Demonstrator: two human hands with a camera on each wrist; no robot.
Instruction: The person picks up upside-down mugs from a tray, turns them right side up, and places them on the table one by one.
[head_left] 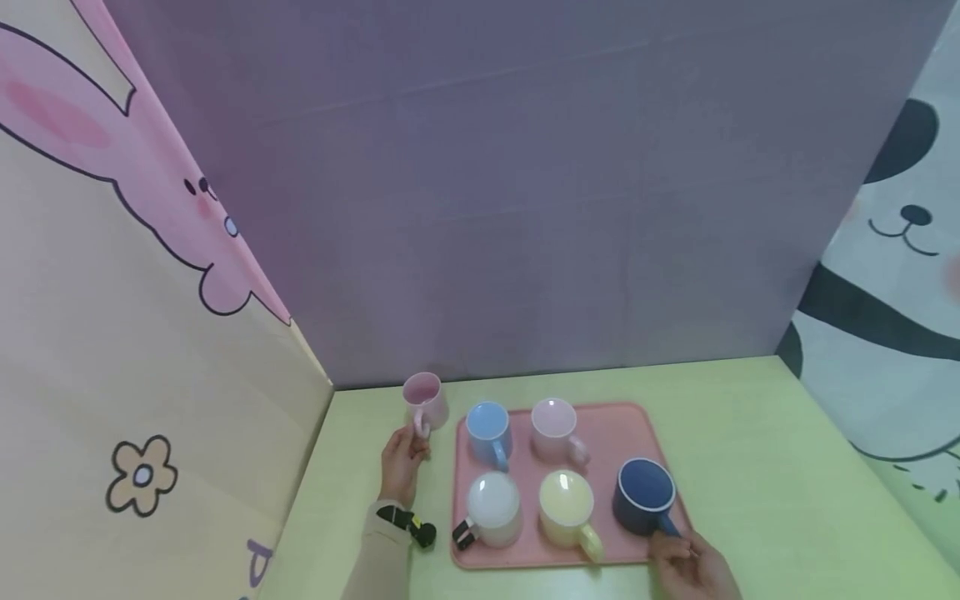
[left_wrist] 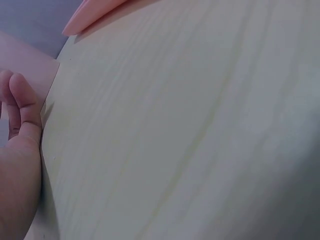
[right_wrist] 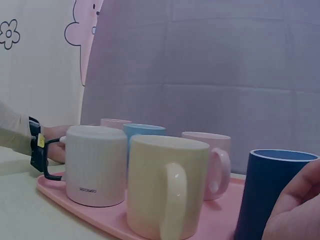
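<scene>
My left hand (head_left: 401,467) pinches the handle of a pink mug (head_left: 431,407), which stands upright on the table just off the tray's back left corner. In the left wrist view the curled fingers (left_wrist: 26,107) show at the left edge, against the mug's pink side. With its thumb and fingers my right hand (head_left: 693,568) grips the handle of a dark blue mug (head_left: 643,496) at the front right of the pink tray (head_left: 607,433). The right wrist view has that mug (right_wrist: 265,195) upright, its handle covered by the hand.
On the tray stand a light blue mug (head_left: 487,429), a pale pink mug (head_left: 553,429), a lidded white mug (head_left: 495,512) with a black handle, and a pale yellow mug (head_left: 564,508). A grey-purple backdrop (head_left: 480,208) rises behind the table (head_left: 750,467), with printed panels either side.
</scene>
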